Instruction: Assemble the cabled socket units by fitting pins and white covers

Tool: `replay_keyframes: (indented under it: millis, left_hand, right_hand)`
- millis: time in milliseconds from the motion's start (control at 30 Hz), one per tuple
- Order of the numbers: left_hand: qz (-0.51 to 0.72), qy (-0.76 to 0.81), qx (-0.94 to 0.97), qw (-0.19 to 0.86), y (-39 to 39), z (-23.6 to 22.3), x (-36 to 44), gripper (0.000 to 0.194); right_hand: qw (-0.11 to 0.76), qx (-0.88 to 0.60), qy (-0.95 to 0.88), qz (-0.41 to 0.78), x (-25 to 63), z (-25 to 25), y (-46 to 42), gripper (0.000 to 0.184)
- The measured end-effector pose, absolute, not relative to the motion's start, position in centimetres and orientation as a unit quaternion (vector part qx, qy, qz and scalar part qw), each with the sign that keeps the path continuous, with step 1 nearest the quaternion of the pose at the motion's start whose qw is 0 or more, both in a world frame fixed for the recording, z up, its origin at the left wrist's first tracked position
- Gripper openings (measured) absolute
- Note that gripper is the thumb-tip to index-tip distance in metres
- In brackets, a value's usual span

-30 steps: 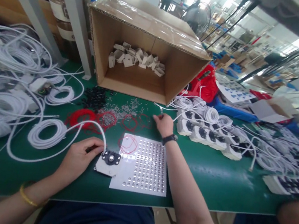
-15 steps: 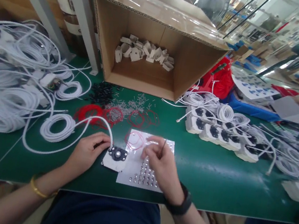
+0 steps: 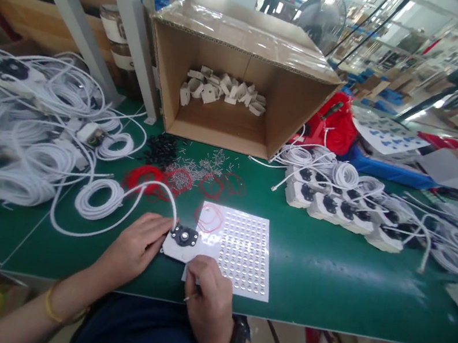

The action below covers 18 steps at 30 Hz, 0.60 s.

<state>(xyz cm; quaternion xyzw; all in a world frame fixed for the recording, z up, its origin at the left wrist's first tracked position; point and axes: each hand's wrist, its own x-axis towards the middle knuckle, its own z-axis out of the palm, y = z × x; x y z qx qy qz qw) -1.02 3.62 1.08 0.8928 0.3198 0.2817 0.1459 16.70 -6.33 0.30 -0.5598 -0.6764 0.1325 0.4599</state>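
My left hand (image 3: 135,244) grips the left edge of a small white housing (image 3: 176,249) on the table, fingers bent against it near the cable's entry. A black plate (image 3: 184,236) with screws and a round centre sits on top of the housing. Out of it a white cable (image 3: 168,189) curves to a coil on the left. My right hand (image 3: 211,294) is closed at the housing's lower right corner. A thin metal tool (image 3: 190,297) pokes out below its fingers; its tip is hidden. Partly under the housing lies a white sheet (image 3: 207,250) with rows of shiny round dots (image 3: 244,253).
Behind are red rubber rings (image 3: 144,178), loose screws (image 3: 198,169) and black parts (image 3: 160,149). A cardboard box (image 3: 219,126) holds white pieces. Coiled cables (image 3: 16,153) pile up at left; finished-looking white housings (image 3: 328,208) with cables stand at right.
My right hand has moved left and toward me, from above the dotted sheet to the housing's corner. The left hand stays at the housing. The whole view has shifted slightly.
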Motion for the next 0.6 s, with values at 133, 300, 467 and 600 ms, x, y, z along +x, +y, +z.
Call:
replay_keyframes:
  millis: [133,300,467,600]
  left_hand:
    - [0.353,0.436,0.825,0.058,5.8,5.9,-2.0,0.019]
    - [0.174,0.492,0.849,0.088,16.8,9.2,0.2,0.021]
    - [0.022,0.419,0.901,0.113,24.7,6.0,3.6,0.013]
    - [-0.043,0.410,0.906,0.102,26.1,4.3,4.2,0.024]
  right_hand:
    - [0.399,-0.586,-0.697,0.107,16.8,0.2,-6.3,0.020]
    - [0.353,-0.604,-0.711,0.072,16.8,1.3,-6.1,0.021]
    - [0.299,-0.622,-0.722,0.054,16.6,1.7,-5.8,0.025]
    - [0.293,-0.648,-0.699,0.072,16.5,1.8,-5.4,0.025]
